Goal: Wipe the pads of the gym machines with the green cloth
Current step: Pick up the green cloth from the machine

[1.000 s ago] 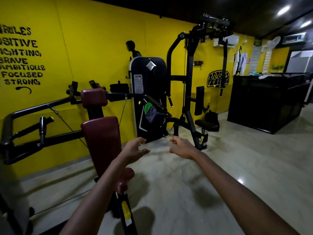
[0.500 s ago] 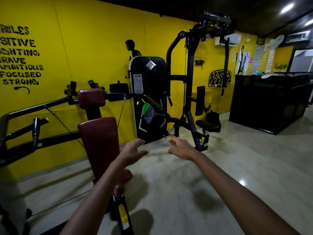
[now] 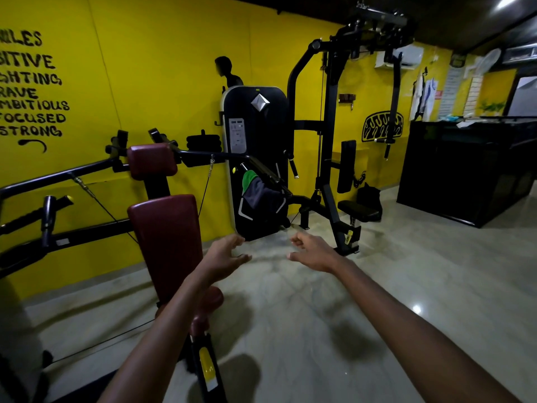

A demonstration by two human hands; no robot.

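Green cloth [image 3: 248,179] hangs off the machine bar [image 3: 263,170], bunched with a grey rag [image 3: 260,194]. Left hand [image 3: 223,255] and right hand [image 3: 312,253] reach forward empty, fingers loosely spread. Maroon pads [image 3: 167,237] sit left.

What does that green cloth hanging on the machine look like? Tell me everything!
The green cloth is bright green, soft-looking fabric, draped over a black bar in front of the black weight-stack cover. Only its rounded top part shows green; below it hangs a dark grey fabric, and whether that is the same piece cannot be told. It hangs limp and folded. Neither the left hand nor the right hand touches it; both hover, empty, well short of it.
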